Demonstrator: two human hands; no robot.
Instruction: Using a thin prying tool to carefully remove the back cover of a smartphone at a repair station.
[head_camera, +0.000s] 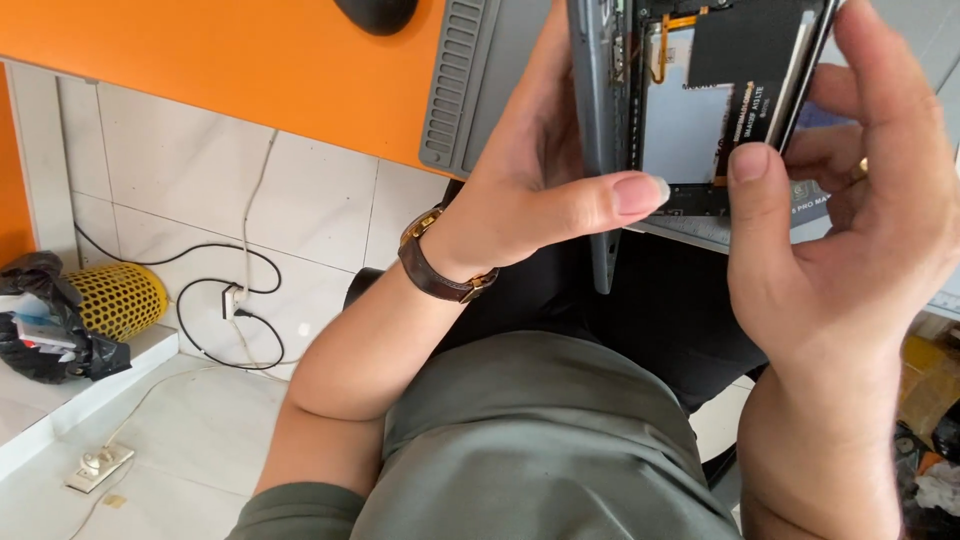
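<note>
Between both hands, left hand (540, 190) and right hand (850, 230) are pinching an opened grey tablet with exposed innards (690, 100), possibly straining its orange ribbon cable (668, 40).

**Opened device held between two hands above the lap**

The opened device (700, 110) stands between the left hand (540, 190) and the right hand (850, 220), in front of a mat (465, 90) on the table (230, 60). A basket (115, 298) lies far left, a power strip (98, 467) on the floor below it.
</note>
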